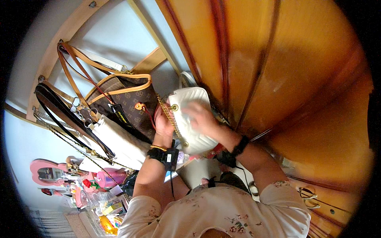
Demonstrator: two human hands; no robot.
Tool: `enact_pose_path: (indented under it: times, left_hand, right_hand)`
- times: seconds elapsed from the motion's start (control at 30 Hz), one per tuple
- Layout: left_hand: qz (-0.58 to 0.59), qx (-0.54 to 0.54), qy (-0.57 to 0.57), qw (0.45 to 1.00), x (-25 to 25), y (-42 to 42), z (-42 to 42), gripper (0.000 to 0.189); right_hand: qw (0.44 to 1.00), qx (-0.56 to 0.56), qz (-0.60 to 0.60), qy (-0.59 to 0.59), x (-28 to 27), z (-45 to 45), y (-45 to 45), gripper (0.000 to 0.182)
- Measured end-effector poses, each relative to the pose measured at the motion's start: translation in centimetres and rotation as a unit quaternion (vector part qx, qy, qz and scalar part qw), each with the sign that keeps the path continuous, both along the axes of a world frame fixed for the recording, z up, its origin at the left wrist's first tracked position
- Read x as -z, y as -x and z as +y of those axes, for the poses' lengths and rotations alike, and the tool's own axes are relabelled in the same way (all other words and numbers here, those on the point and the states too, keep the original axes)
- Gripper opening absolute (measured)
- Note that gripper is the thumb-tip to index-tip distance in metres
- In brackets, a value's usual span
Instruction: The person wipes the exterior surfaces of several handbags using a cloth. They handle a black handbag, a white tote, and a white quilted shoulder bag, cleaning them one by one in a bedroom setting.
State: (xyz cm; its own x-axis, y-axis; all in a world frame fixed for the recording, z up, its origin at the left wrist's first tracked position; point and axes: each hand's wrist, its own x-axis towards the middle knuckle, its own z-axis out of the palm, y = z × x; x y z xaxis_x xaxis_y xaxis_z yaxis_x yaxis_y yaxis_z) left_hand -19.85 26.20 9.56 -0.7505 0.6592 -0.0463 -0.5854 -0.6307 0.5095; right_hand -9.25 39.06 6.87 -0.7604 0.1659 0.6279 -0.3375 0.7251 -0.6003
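Observation:
A white chevron-quilted handbag point(193, 131) with a gold chain strap point(171, 120) is held up in front of my body. My left hand point(164, 120) grips it at its left side, beside the chain and a gold eyelet. Over the bag's quilted face lies my right hand point(201, 117), blurred, so its grip is unclear. Just left of my left hand hangs a brown monogram tote point(125, 101) with tan trim, its top gaping. A white bag point(119, 142) hangs below the tote.
A wooden hook rack point(49, 68) on the wall carries the bags' straps. Close on my right stands a wooden wardrobe point(297, 74). At lower left are a pink-framed mirror point(47, 172), a red artificial rose point(87, 183) and clutter. Sunglasses point(308, 193) hang at lower right.

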Motion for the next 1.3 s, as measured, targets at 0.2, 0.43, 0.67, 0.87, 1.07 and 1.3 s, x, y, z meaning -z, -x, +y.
enact_pose_path:
  times: [0.2, 0.43, 0.67, 0.87, 1.07, 1.3]
  left_hand:
    - [-0.042, 0.146, -0.173, 0.973, 2.9, 2.7, -2.1, 0.029]
    - [-0.077, -0.052, -0.010, 0.996, 4.4, 2.7, -1.1, 0.026]
    - [-0.020, 0.216, -0.260, 0.941, 2.6, 2.3, -1.1, 0.035]
    - [-0.079, -0.037, -0.035, 0.996, 0.7, 1.1, 0.4, 0.034]
    - [-0.086, -0.068, -0.086, 0.990, 2.8, 3.3, -0.9, 0.023]
    - [0.082, -0.034, 0.262, 0.961, -1.4, -0.8, 1.2, 0.018]
  right_hand:
    - [0.964, -0.252, -0.083, 0.029, -0.6, -0.3, -6.4, 0.045]
    - [0.994, -0.014, -0.032, 0.104, -2.0, 5.6, -1.3, 0.050]
    - [0.984, 0.144, -0.091, -0.053, -3.9, 0.8, -1.4, 0.058]
    - [0.990, -0.008, -0.088, -0.108, 1.4, -1.4, -4.5, 0.048]
    - [0.972, -0.099, -0.209, -0.032, 6.8, 1.5, -11.1, 0.046]
    - [0.982, 0.077, -0.131, 0.116, 2.7, 3.4, -12.1, 0.048]
